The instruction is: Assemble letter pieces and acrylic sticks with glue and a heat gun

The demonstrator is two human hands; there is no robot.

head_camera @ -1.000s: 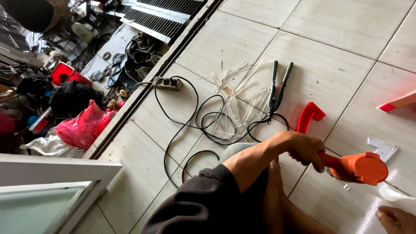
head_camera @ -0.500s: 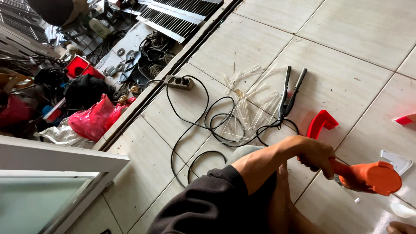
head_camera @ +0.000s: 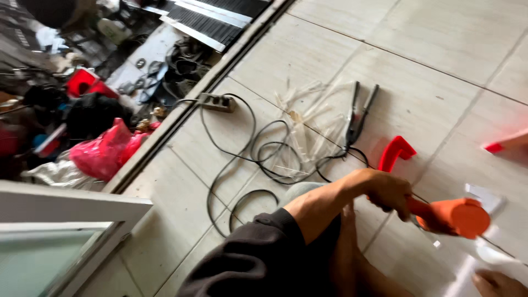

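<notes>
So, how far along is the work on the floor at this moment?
Already laid out: a black cable runs from the power strip, and clear plastic tubes lie spread on the tiles. In hand: the left hand grips the orange tool low over the floor; the right hand barely shows. Untouched: the black tongs and the red piece.

A makeshift home workshop is suggested, set on a pale tiled floor [head_camera: 440,49]. A power strip [head_camera: 217,102] with tangled black cables [head_camera: 258,159] is laid across the tiles, beside a flat-jawed heat sealing tool [head_camera: 358,114] and clear plastic sleeves [head_camera: 311,118]. Beyond a door track [head_camera: 203,91], metal parts, a red plastic bag [head_camera: 104,151] and clutter are heaped.
</notes>
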